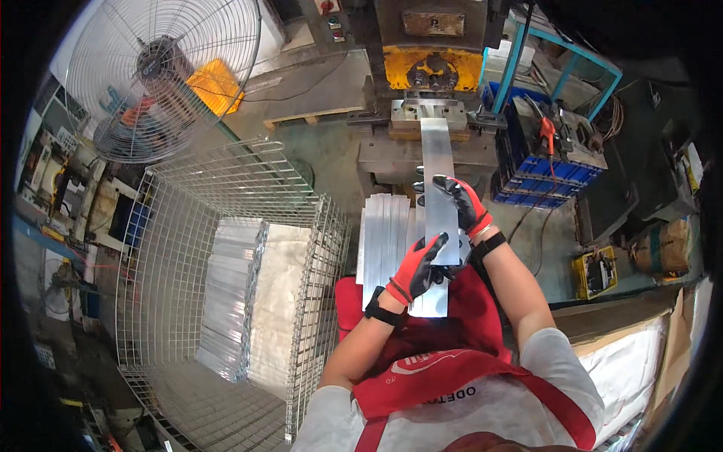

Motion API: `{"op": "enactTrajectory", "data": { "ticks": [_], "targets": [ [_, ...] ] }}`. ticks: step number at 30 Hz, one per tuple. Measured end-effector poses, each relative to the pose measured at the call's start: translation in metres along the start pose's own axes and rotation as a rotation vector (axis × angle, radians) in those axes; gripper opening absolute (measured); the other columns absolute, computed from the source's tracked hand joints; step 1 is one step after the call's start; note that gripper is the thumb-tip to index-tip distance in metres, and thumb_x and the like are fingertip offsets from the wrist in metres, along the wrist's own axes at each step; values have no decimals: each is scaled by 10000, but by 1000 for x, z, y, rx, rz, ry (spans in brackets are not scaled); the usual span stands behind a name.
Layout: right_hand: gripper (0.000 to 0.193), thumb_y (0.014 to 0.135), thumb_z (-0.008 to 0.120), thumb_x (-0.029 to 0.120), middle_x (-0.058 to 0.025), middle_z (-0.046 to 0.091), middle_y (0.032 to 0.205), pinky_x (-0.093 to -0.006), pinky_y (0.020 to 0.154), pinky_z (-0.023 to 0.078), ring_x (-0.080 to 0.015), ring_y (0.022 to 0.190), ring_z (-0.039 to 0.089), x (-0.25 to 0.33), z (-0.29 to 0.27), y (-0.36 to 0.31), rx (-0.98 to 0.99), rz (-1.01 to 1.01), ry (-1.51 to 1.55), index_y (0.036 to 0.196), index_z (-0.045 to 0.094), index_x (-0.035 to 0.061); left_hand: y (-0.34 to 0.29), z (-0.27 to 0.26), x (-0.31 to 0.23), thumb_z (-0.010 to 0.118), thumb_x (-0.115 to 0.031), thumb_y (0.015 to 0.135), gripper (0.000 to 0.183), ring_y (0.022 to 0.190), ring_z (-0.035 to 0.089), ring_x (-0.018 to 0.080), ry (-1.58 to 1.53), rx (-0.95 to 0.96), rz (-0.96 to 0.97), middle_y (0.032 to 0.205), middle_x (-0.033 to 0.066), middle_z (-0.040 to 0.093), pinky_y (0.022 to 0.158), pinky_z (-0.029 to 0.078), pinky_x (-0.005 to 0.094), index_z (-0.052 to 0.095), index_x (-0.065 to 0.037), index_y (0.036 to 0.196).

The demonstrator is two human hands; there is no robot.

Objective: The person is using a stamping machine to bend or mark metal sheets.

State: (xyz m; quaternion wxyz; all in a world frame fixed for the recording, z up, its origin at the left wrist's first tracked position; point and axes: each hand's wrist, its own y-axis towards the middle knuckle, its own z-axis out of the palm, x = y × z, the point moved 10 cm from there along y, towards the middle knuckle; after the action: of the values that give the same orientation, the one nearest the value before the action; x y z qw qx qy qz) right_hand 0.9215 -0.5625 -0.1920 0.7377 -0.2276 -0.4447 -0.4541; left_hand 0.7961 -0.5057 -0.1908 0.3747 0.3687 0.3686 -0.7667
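A long, flat metal strip (439, 181) is held lengthwise in front of me, its far end close to the die (410, 113) of a press. My left hand (423, 267), in a red and black glove, grips the strip's near end with the thumb on top. Farther along its right edge, my right hand (461, 203), gloved the same way, closes around it, some fingertips showing at the left edge. Beneath and to the left lies a stack of similar metal strips (384, 237), reaching toward my red apron (471, 301). Whether the strip touches the die I cannot tell.
At my left stands a wire mesh cage (162, 301) holding bundled metal strips (224, 294). Behind it is a large fan (162, 64). The press (433, 68) rises ahead. To its right are blue crates (531, 169) with tools on top, and a yellow bin (595, 273).
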Motion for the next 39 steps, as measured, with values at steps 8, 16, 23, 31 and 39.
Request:
{"op": "enactTrajectory", "data": {
  "ticks": [8,16,23,31,39],
  "targets": [
    [329,844,480,206,-50,564,1035,-271,851,398,-133,950,519,-6,-28,27,-92,-124,40,1092,516,-6,36,-25,4,492,-270,851,368,555,597,195,-310,-72,-36,1023,54,505,459,512,296,442,-45,1138],
    [292,839,497,184,-75,589,952,-266,766,438,-146,880,562,5,-8,-6,-199,-198,-224,1033,544,-29,52,-26,-6,521,-269,835,227,519,567,142,-290,-57,25,759,66,568,403,465,233,523,-61,926],
    [321,836,504,242,-98,587,906,-295,710,457,-161,800,568,3,-4,-5,-332,15,-155,1006,540,-28,53,-33,-12,524,-269,835,233,521,568,145,-242,-104,129,717,57,570,401,469,230,531,-49,909],
    [234,819,534,218,-140,613,798,-308,592,492,-215,663,601,3,4,-2,-335,10,66,875,565,-7,58,-33,-7,522,-258,835,235,535,577,143,-334,-76,118,746,61,586,396,473,233,531,-45,934],
    [228,822,528,211,-139,611,812,-312,604,493,-224,677,604,5,6,-4,-260,-48,74,886,565,-5,59,-31,-5,528,-264,832,237,531,579,144,-376,-59,111,735,57,585,385,463,231,524,-53,941]
  ]
}}
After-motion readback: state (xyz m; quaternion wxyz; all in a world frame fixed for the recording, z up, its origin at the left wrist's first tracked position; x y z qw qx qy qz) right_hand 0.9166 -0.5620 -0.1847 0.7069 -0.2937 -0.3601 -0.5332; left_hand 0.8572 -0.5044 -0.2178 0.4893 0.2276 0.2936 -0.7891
